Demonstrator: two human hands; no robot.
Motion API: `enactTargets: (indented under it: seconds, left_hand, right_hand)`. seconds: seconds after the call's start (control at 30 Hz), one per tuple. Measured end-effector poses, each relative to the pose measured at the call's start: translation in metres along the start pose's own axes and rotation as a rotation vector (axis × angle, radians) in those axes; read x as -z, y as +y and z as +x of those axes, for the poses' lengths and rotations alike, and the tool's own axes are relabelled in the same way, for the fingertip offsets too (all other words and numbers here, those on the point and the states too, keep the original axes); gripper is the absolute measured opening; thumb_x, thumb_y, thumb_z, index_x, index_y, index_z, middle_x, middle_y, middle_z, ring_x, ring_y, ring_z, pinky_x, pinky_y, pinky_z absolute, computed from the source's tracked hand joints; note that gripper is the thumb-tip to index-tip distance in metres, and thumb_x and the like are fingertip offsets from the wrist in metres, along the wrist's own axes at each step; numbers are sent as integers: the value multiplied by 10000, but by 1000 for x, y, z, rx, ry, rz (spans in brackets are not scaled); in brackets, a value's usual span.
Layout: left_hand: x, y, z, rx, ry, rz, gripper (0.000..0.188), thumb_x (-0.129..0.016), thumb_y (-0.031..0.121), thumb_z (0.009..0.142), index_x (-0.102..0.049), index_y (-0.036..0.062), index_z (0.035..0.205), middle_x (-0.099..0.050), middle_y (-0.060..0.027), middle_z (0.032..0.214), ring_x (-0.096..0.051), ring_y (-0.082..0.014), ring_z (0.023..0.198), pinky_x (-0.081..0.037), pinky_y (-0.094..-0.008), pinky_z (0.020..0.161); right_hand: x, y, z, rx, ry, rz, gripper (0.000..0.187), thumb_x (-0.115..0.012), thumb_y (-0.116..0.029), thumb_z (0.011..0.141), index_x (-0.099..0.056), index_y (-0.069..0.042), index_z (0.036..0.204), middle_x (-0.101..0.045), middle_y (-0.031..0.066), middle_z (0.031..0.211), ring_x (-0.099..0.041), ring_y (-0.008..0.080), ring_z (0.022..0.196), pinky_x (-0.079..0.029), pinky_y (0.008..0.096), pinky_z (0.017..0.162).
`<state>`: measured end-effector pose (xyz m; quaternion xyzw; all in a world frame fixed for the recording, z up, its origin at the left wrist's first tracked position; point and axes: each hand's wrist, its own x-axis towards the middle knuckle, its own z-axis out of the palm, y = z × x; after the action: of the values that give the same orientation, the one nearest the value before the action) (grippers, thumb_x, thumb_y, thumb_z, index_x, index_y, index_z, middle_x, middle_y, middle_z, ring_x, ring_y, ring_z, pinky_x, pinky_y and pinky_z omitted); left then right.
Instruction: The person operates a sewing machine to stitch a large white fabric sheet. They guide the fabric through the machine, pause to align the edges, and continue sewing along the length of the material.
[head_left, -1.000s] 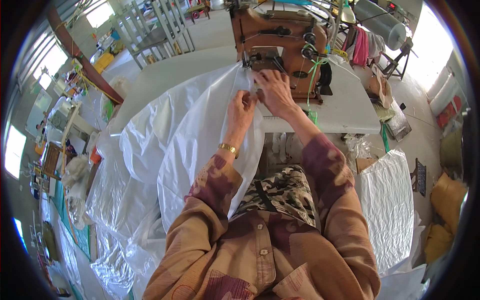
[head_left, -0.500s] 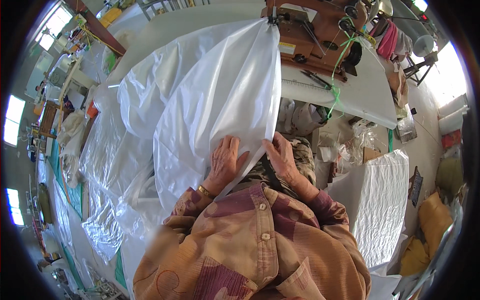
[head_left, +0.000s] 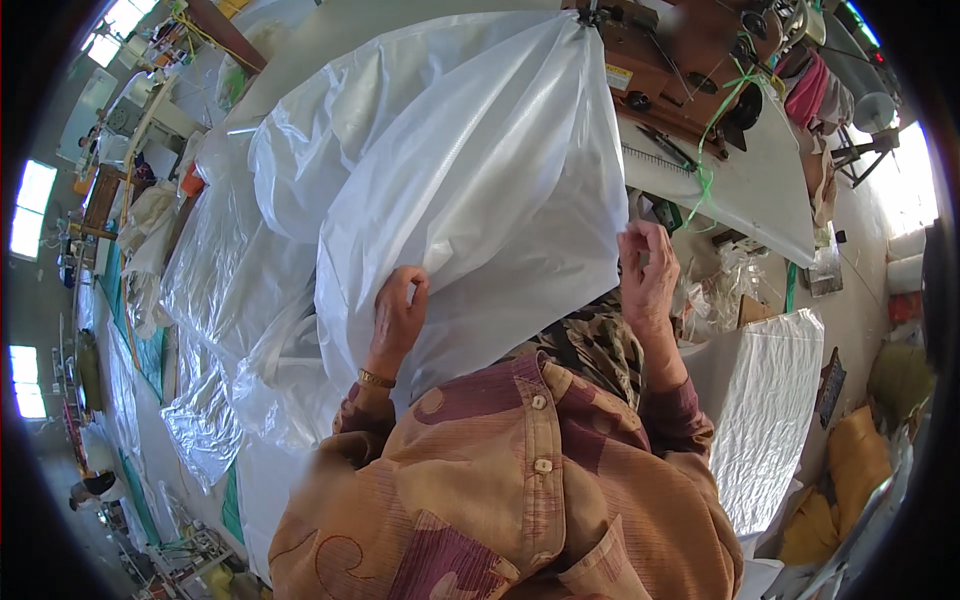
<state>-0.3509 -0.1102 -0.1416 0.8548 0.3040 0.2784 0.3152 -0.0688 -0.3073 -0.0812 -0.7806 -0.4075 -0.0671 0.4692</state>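
A large translucent white plastic sheet [head_left: 500, 190] spreads over my lap and rises in folds to the needle area of a brown sewing machine [head_left: 660, 70]. My left hand [head_left: 400, 315] lies on the sheet's left part, fingers curled and pinching a fold. Higher up on the right, my right hand [head_left: 650, 275] grips the sheet's right edge between thumb and fingers. Between the two hands the sheet hangs fairly taut. Its top corner is gathered under the machine's presser foot, where the detail is too small to tell.
A ruler [head_left: 655, 155] and dark scissors-like tools [head_left: 668, 147] lie on the white table [head_left: 740, 195] beside the machine. Green twine [head_left: 705, 180] hangs down there. A stack of white sheeting [head_left: 755, 420] stands at my right; more crumpled plastic [head_left: 235, 270] covers the left side.
My right hand has moved up and to the right, drawing the sheet's edge with it. My left hand has shifted left, its fingers now curled. The sheet is spread wider.
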Motion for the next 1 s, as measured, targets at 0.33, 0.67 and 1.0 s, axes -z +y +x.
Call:
enactTargets:
  seconds: [0.33,0.67,1.0]
  left_hand:
    - [7,71,20,-9,-69,-409,104,-597,12,932,-616,-5,1033,-619,-74,920,-622,-167,830,-498,-295,780]
    - [29,109,34,-189,-243,-38,366,-777,249,816,-604,25,1048,-592,-89,865,-598,-255,788,-484,-371,707]
    - [0,86,20,-15,-51,-202,76,-570,33,941,-579,-22,994,-526,-119,709,-510,-207,582,-410,-311,573]
  right_hand:
    - [-112,-1,15,-318,-266,966,323,-550,-23,891,-606,16,1207,-680,89,1113,-620,174,1024,-464,335,934]
    - [-135,-44,-78,468,-1154,597,330,-677,-136,877,-646,-54,1195,-664,132,1205,-621,274,1123,-489,367,963]
    - [-72,-18,19,-98,95,149,195,-601,-104,928,-656,-25,1098,-668,89,949,-642,183,726,-493,285,603]
